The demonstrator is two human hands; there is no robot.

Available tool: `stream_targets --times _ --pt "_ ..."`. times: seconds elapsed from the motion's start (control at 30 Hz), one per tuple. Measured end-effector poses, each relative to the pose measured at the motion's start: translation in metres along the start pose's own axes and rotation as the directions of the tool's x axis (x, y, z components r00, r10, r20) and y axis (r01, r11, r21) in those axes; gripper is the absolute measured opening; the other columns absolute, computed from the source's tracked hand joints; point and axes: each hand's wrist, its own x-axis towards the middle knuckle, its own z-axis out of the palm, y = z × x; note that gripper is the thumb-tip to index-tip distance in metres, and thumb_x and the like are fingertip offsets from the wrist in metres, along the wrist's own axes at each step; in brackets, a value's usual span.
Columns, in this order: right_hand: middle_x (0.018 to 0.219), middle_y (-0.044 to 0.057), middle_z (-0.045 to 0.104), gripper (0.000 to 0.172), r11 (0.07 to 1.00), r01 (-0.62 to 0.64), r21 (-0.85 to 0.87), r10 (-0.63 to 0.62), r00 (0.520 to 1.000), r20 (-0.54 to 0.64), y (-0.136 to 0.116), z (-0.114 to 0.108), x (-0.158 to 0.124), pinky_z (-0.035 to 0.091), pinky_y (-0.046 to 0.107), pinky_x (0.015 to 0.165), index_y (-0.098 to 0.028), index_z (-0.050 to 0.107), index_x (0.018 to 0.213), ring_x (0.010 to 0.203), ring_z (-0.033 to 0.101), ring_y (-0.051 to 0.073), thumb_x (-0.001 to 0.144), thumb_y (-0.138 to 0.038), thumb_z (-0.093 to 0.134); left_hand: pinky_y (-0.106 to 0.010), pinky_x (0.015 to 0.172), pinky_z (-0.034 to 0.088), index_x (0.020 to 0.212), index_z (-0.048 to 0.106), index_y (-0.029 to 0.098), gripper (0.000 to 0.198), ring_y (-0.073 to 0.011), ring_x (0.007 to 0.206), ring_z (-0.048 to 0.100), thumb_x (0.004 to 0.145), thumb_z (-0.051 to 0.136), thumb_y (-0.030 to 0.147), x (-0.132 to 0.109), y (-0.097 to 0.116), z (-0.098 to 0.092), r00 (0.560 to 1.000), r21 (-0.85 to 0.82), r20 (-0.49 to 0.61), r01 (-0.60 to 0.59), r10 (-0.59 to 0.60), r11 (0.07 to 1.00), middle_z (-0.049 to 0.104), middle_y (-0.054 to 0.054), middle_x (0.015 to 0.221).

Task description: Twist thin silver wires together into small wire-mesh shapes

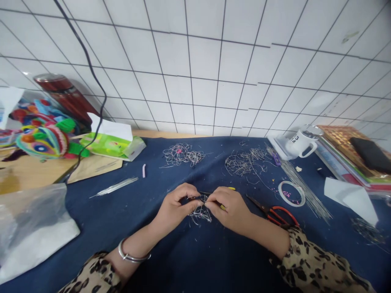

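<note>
Both hands meet at the front middle of the dark blue cloth, with a small bunch of bent silvery wire (200, 215) between them. My left hand (179, 203) pinches the wire between thumb and fingers. Closed on its other side is my right hand (229, 206), thumb and forefinger meeting at the wire. Yellow parts of a tool (232, 188) show behind and under my right hand; its kind is hidden, and I cannot tell whether the hand holds it. Scissors with red handles (279, 215) lie right of my right hand.
Two tangles of wire, left (180, 155) and right (242, 162), lie behind my hands. Straight wires (305, 191) and a white ring-shaped dish (291, 194) with pink beads lie right. A white mug (302, 142) stands back right. Far left are a plastic bag (39, 232) and a red flask (67, 97).
</note>
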Motion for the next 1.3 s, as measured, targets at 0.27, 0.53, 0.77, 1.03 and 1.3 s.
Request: stream_targets --times 0.27,0.53,0.77,1.03,1.3 --pt "0.069 0.001 0.057 0.014 0.991 -0.085 0.106 0.078 0.995 0.065 -0.002 -0.01 0.004 0.041 0.024 0.065 -0.017 0.059 0.076 0.067 0.052 0.012 0.085 -0.016 0.048 -0.031 0.076 0.046 0.082 0.065 0.018 0.006 -0.018 0.08 0.059 0.076 0.064 0.019 -0.001 0.0 0.0 1.0 -0.008 0.007 -0.029 0.03 1.0 0.062 -0.006 0.084" --pt "0.062 -0.003 0.051 0.014 0.981 -0.135 0.139 0.118 0.985 0.124 -0.001 -0.014 0.006 0.038 0.02 0.058 -0.017 0.055 0.067 0.06 0.048 0.01 0.076 -0.008 0.049 -0.032 0.077 0.046 0.083 0.065 0.019 0.006 -0.0189 0.083 0.059 0.077 0.062 0.019 -0.004 0.005 0.002 0.997 0.037 0.0 -0.076 0.076 0.996 0.064 -0.007 0.086" --pt "0.067 0.0 0.054 0.013 0.999 0.0 -0.042 0.008 0.98 0.2 0.001 -0.012 0.004 0.037 0.023 0.064 -0.017 0.054 0.066 0.064 0.049 0.012 0.072 -0.007 0.049 -0.03 0.074 0.048 0.081 0.067 0.019 0.007 -0.0188 0.082 0.061 0.076 0.063 0.016 -0.004 0.005 0.003 0.98 0.161 0.07 -0.197 0.188 0.967 0.065 -0.008 0.085" --pt "0.063 -0.002 0.052 0.014 0.993 -0.088 -0.072 0.103 0.968 0.231 0.001 -0.013 0.003 0.035 0.021 0.059 -0.017 0.054 0.066 0.06 0.047 0.01 0.075 -0.008 0.049 -0.03 0.076 0.048 0.081 0.067 0.022 0.008 -0.0187 0.082 0.061 0.075 0.064 0.017 -0.011 0.001 0.007 0.981 0.243 -0.011 -0.184 0.193 0.952 0.066 -0.006 0.086" --pt "0.067 0.001 0.054 0.014 0.999 -0.037 -0.036 0.04 0.993 0.109 0.001 -0.009 0.002 0.038 0.023 0.065 -0.017 0.056 0.071 0.066 0.05 0.012 0.08 -0.01 0.048 -0.03 0.079 0.046 0.085 0.063 0.02 0.014 -0.0184 0.086 0.059 0.075 0.062 0.01 -0.007 0.003 0.005 0.969 0.273 -0.005 -0.237 0.248 0.932 0.063 -0.006 0.089"
